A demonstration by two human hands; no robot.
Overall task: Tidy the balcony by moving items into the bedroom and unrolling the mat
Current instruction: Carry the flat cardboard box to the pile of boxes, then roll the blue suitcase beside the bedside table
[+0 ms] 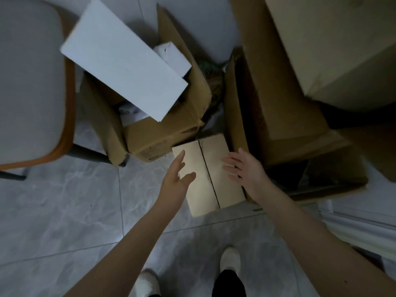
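Tiled floor (64,211) packed tight: small closed carton (214,189) sits between both spread, empty hands, left hand (174,181) and right hand (246,168); lifting may snag the open box (162,133) just beyond, tipping its white board (122,61).

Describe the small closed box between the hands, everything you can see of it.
The small cardboard box is plain tan, its two top flaps shut with a dark seam running lengthwise. It sits on the tiled floor, wedged between larger cartons. The left hand and right hand hover open over its sides; contact is unclear.
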